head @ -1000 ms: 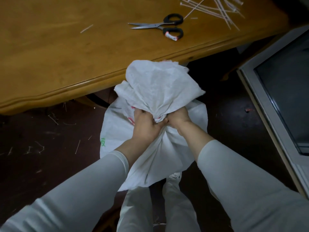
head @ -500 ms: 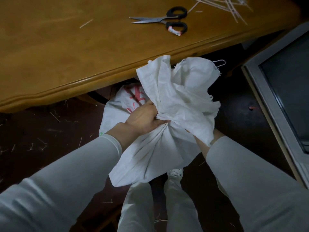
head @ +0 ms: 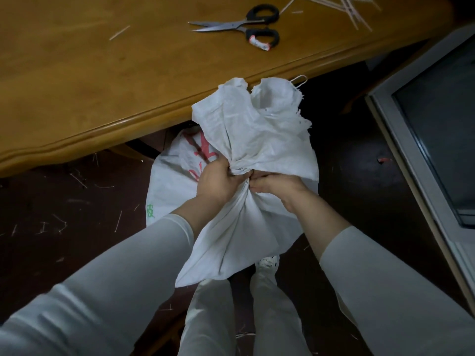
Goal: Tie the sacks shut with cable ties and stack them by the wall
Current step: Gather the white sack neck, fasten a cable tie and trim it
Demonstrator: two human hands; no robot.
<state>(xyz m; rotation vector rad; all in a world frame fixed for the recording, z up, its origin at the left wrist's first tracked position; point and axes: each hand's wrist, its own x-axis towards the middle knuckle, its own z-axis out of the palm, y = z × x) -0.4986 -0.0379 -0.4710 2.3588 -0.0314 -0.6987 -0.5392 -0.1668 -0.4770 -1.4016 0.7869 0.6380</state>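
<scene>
A white woven sack (head: 239, 235) with red and green print stands on the dark floor in front of me. Its gathered neck flares upward into a crumpled mouth (head: 259, 129). My left hand (head: 218, 182) grips the neck from the left. My right hand (head: 276, 187) pinches the same twisted neck from the right, fingertips touching the left hand. A thin white loop (head: 300, 79), perhaps a cable tie, pokes out behind the sack's top edge. Several white cable ties (head: 352, 9) lie on the wooden table's far right.
The wooden table (head: 102, 86) runs across the top, its edge just beyond the sack. Black-handled scissors (head: 246, 25) lie on it. A grey-framed glass panel (head: 424, 129) leans at the right. Cut tie scraps litter the floor (head: 64, 222). My legs are below the sack.
My right hand, hidden under the sack's flopped mouth half a second ago, is back on the neck beside my left hand. The mouth now stands more upright.
</scene>
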